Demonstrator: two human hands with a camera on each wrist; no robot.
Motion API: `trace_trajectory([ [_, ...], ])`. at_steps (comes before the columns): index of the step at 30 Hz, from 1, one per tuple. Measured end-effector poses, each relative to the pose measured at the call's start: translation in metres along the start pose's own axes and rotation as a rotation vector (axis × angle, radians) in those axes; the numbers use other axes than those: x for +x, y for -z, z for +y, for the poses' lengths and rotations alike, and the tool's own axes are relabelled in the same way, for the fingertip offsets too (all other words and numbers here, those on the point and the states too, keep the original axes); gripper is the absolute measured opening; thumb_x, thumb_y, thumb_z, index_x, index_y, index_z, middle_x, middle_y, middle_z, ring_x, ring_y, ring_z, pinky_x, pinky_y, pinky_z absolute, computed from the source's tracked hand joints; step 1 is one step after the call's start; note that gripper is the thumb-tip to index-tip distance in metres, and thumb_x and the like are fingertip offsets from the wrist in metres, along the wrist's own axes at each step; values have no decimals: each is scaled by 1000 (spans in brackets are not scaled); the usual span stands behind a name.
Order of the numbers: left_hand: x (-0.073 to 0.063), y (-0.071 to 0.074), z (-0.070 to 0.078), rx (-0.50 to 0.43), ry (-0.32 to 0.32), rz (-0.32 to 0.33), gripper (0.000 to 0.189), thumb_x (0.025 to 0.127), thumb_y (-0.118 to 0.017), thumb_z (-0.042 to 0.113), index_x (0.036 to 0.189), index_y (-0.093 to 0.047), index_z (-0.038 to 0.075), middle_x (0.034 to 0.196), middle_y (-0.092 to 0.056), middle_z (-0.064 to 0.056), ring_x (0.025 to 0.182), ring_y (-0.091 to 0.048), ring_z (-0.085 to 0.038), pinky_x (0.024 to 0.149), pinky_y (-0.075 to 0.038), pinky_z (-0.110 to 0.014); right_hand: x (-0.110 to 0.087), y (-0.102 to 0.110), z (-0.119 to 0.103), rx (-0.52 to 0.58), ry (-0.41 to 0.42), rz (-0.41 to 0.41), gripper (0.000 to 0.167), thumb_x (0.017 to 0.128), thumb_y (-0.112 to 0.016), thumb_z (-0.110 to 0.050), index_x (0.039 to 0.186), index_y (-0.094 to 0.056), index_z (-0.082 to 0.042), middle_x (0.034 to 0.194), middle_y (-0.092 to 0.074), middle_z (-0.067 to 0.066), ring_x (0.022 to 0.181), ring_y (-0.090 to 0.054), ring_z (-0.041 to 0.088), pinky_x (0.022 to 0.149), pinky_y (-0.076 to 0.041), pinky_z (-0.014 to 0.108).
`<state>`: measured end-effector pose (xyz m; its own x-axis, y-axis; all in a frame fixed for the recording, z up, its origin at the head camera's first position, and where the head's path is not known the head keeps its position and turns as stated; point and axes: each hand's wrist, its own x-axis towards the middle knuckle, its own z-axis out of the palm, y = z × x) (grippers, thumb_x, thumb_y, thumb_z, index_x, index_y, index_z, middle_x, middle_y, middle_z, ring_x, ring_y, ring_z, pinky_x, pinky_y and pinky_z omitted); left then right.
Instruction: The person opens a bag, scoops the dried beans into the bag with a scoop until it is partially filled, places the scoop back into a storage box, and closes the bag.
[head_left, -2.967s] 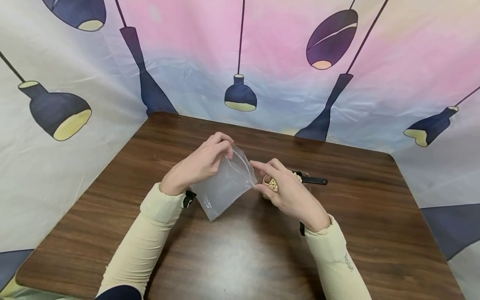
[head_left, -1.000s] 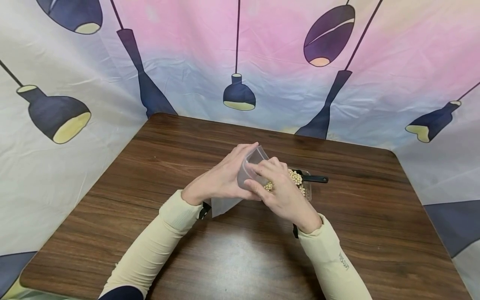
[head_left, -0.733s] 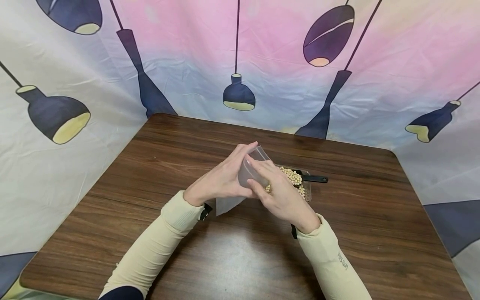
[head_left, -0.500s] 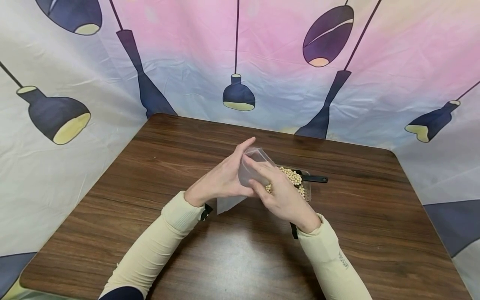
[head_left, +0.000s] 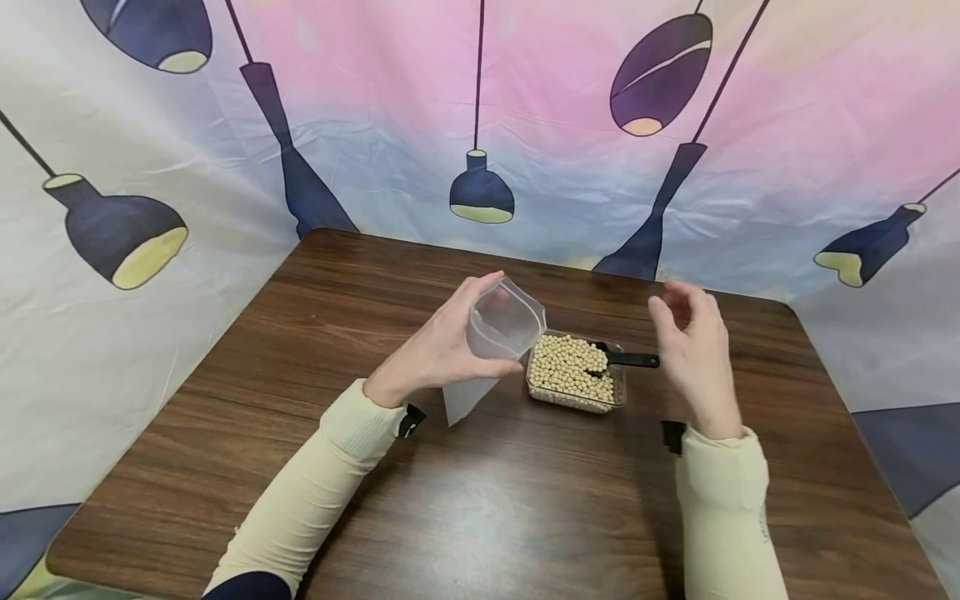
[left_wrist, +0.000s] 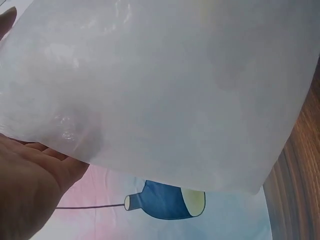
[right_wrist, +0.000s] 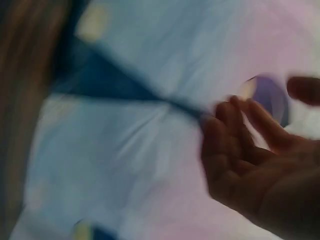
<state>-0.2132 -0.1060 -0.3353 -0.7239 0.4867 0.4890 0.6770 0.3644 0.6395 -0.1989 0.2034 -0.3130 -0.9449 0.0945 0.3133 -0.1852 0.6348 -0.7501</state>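
A clear zip-top plastic bag is held up by my left hand, thumb on the near side and fingers around the far side. Its mouth gapes wide, facing right, and its lower corner hangs below the palm. In the left wrist view the bag covers most of the picture. My right hand is raised to the right, holding nothing, its fingers loosely bent; it is blurred in the right wrist view. Between the hands stands a clear container full of pale round beans. A black scoop lies in them, handle pointing right.
The brown wooden table carries the container just right of the bag. Behind it hangs a cloth backdrop printed with lamps, meeting the table's far edge.
My right hand has let go of the bag's mouth and moved right, past the scoop handle, uncovering the container. My left hand still holds the bag, whose mouth is now wider.
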Motion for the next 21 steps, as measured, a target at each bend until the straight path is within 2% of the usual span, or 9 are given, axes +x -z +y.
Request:
trace_trajectory([
  [2,0,1,-1,-6,24,3,103,68,-89,33,150,-30,8,131,-48,-5,120,-48,-16,91,-48,-34,4,11,23,-119,-91,-150,64,101,-44,-46,144,-39,0,128,-47,25,113,-48,37,91,-40,50],
  [4,0,2,-1,-11,45,5,103,69,-89,33,150,-30,10,131,-48,-5,120,-48,-16,91,-48,-35,7,17,44,-200,-144,-333,75,100,-38,-55,147,-31,2,130,-45,29,116,-46,44,91,-39,57],
  [6,0,4,-1,-16,54,7,102,69,-88,33,150,-30,11,131,-48,-5,120,-48,-16,91,-48,-36,10,20,61,-225,-177,-479,80,98,-37,-60,147,-30,4,130,-49,29,118,-48,44,93,-40,58],
  [8,0,5,-1,-15,54,4,101,70,-88,33,150,-30,11,131,-47,-5,120,-48,-16,90,-48,-36,11,20,73,-205,-193,-572,81,97,-40,-60,145,-33,4,125,-56,27,114,-54,40,94,-42,56],
  [11,1,5,0,-14,46,-2,100,71,-87,33,150,-30,10,131,-47,-5,121,-47,-15,90,-48,-35,12,19,83,-125,-210,-639,75,98,-46,-54,140,-37,7,112,-64,23,101,-61,33,92,-44,51],
  [14,2,5,1,-18,36,-10,99,72,-87,32,149,-31,9,131,-47,-5,121,-47,-15,91,-48,-35,12,17,88,-67,-208,-663,64,100,-51,-44,135,-40,9,99,-65,18,89,-62,30,86,-46,46],
  [18,2,3,1,-15,33,-13,98,71,-88,30,149,-31,10,131,-47,-6,121,-47,-16,91,-47,-35,12,13,90,-44,-190,-663,47,102,-51,-32,126,-49,8,94,-61,15,82,-59,30,79,-47,44],
  [21,1,3,0,-8,34,-5,98,71,-88,30,149,-31,11,130,-48,-6,120,-48,-16,90,-48,-35,14,10,90,-30,-193,-641,40,103,-49,-29,122,-52,6,95,-60,15,84,-58,30,78,-47,44],
])
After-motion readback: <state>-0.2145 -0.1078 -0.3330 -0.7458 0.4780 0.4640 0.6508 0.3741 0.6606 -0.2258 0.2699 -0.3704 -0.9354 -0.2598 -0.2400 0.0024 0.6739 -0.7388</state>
